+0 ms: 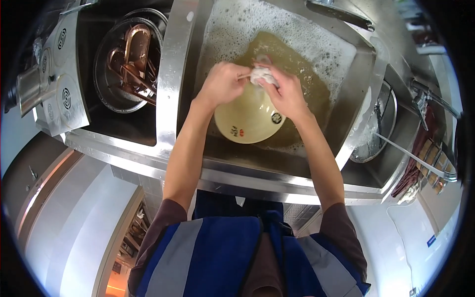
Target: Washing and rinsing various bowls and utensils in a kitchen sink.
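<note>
Soapy water fills the middle sink [180, 119], and both my hands are together above it. My right hand [288, 94] is closed round a crumpled white cloth [263, 75]. My left hand [225, 84] is closed, its fingertips beside the cloth; a thin end, perhaps a utensil's handle, shows between them, and its kind is unclear. Just below my hands a large cream bowl [242, 121] with small dark and red marks lies in the water. Part of its far rim is hidden by my hands and the cloth.
In the left basin, a round metal pot [101, 89] holds copper-coloured ladles or spoons [137, 44]. The right basin contains a round metal pan or lid [383, 123] under a thin hose [410, 154]. A metal faucet [341, 15] reaches over the far edge. White foam [307, 34] covers the back.
</note>
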The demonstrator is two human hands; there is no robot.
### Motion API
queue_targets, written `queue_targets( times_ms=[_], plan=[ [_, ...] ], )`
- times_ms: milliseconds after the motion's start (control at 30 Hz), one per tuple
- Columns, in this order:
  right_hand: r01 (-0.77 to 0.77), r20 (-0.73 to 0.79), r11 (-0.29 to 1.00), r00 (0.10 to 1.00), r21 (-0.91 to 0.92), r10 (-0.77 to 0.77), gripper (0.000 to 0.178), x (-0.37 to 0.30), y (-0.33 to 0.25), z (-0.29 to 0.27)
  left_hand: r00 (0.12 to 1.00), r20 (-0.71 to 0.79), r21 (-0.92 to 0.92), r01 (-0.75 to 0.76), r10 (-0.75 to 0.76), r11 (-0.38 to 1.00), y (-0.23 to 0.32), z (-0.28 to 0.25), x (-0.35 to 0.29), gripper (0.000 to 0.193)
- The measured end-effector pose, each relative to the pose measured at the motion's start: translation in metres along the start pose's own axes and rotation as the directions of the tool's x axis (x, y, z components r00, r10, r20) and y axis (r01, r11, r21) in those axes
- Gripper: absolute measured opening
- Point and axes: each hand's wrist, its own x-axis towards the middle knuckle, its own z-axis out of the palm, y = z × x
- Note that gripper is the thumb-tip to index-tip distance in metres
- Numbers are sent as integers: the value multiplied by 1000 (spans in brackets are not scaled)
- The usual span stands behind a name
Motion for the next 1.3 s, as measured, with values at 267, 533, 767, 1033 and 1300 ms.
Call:
queue_targets(
  times_ms=[267, 533, 767, 1033, 1300],
  plan=[
    [-347, -28, 730, 894, 588, 448, 28, -59, 53, 17, 980, -107, -257, 138, -170, 957, 3, -11, -2, 15],
    [-304, 34, 833, 945, 462, 326, 19, -15, 20, -1, 999, -40, -258, 16, -27, 966, 13, 4, 0, 21],
    [-226, -99, 762, 930, 606, 354, 19, -31, 31, 8, 997, -63, -68, 45, -50, 997, 2, -19, 2, 15],
    [-30, -267, 913, 952, 407, 151, 16, -26, -1, -9, 996, -83, -86, -30, 23, 996, 38, -18, -2, 20],
    [-26, -384, 983, 919, 181, 95, 12, -34, -59, -29, 963, -203, 5, -179, 176, 984, 72, -20, -17, 23]
  ],
)
